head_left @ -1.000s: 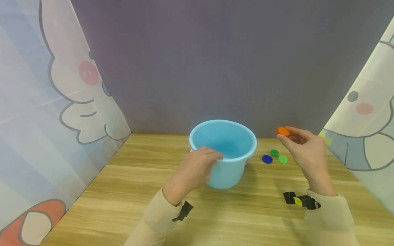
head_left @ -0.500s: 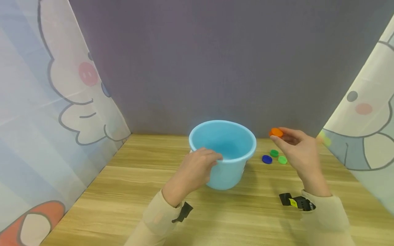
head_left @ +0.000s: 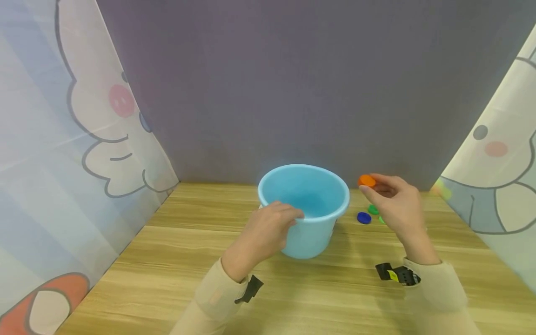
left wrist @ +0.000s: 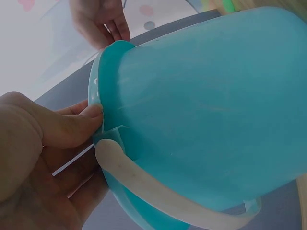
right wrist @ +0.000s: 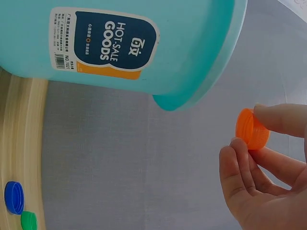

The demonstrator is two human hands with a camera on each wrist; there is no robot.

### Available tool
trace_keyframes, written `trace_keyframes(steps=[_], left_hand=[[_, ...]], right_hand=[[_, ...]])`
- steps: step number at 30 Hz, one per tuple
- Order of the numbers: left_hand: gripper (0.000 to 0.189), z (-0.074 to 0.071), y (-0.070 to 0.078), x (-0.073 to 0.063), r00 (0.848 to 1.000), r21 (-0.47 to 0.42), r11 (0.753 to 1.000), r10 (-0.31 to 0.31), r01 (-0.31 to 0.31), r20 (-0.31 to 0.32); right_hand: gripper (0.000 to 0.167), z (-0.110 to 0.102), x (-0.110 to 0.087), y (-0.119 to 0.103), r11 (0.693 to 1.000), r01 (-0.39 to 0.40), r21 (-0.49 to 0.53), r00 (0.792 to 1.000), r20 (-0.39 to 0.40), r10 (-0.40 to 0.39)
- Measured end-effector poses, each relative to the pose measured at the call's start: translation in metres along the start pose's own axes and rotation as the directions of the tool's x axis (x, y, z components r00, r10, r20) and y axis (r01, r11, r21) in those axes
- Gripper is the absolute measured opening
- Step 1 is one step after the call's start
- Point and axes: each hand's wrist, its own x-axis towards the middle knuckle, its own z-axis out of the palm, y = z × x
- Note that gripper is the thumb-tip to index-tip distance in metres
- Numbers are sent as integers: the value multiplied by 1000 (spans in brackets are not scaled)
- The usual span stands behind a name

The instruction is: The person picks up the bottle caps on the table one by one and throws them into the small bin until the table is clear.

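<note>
A light blue bucket [head_left: 307, 237] stands upright on the wooden table, its white handle [left wrist: 163, 191] hanging along one side. My left hand [head_left: 268, 228] grips the near-left rim, thumb outside and fingers over the edge. To the right of the bucket, my right hand [head_left: 398, 202] pinches an orange bottle cap [right wrist: 252, 129] between thumb and fingers, raised above the table. A blue cap [head_left: 364, 217] lies on the table below it. Close by are a dark green cap [head_left: 373, 210] and a light green cap [head_left: 381, 220], the latter partly hidden by the right hand.
The wooden table [head_left: 167, 260] runs back to a grey backdrop [head_left: 293, 93]. Cartoon-print curtains hang on both sides, a left curtain [head_left: 83, 163] and a right curtain [head_left: 498, 177]. A printed label [right wrist: 105, 43] is stuck to the bucket's side.
My right hand has moved left toward the bucket, carrying the orange bottle cap, and now partly covers the light green cap. The left hand stays on the rim.
</note>
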Motion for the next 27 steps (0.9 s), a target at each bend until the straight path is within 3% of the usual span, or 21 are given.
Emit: trace_keyframes(steps=[12, 27], left_hand=[[25, 0, 0, 0, 1000, 1, 1000, -3, 3, 2], [25, 0, 0, 1, 1000, -11, 1000, -9, 9, 4]], right_hand=[[52, 6, 5, -6, 999, 51, 9, 998, 34, -51], [56, 14, 8, -14, 999, 41, 27, 995, 94, -43]])
